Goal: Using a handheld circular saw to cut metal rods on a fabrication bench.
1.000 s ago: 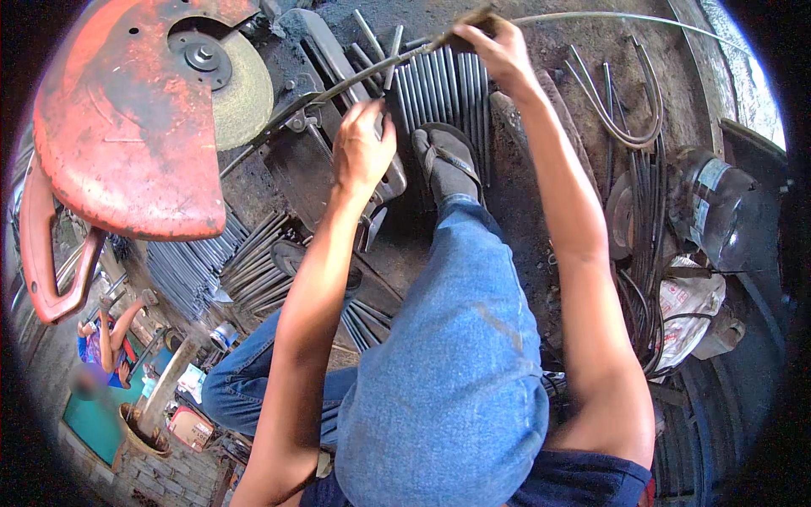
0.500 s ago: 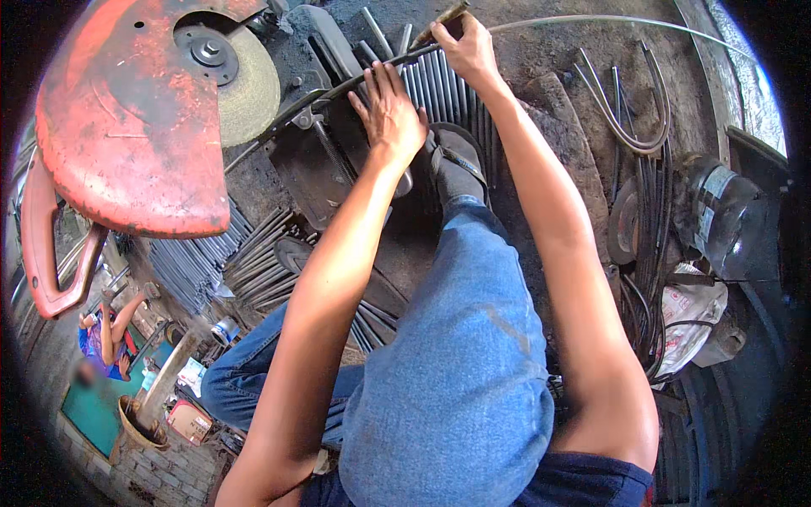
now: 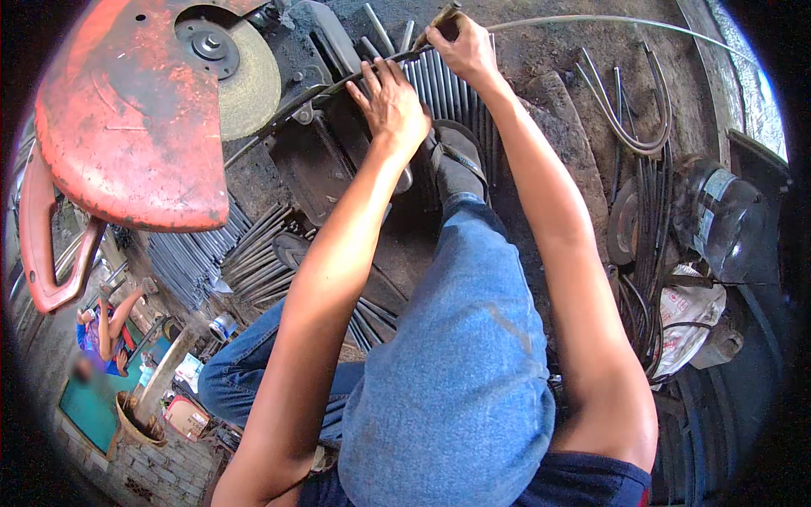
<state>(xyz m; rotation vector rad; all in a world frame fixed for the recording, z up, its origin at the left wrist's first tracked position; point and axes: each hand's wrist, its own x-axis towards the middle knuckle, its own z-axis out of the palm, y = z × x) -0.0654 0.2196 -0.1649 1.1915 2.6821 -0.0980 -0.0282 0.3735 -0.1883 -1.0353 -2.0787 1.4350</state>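
Note:
A long thin dark bar runs slantwise from beside the cutting disc to the far middle. My left hand lies over it palm down, fingers stretched and slightly spread. Farther right, my right hand has its thumb and fingers closed on a short brown stick-like piece at the bar's far end; its exact kind cannot be made out. Below the bar, several grey metal rods lie side by side next to my sandalled foot.
A red cut-off saw with a pale abrasive disc stands at left. Bundles of cut rods lie below it. At right are a bent U-shaped rod, a coil of dark rods and a clear plastic jug. Another person sits far left.
My left hand has shifted very slightly along the bar. The right hand has moved a little left and down with the brown piece. The rest looks nearly the same.

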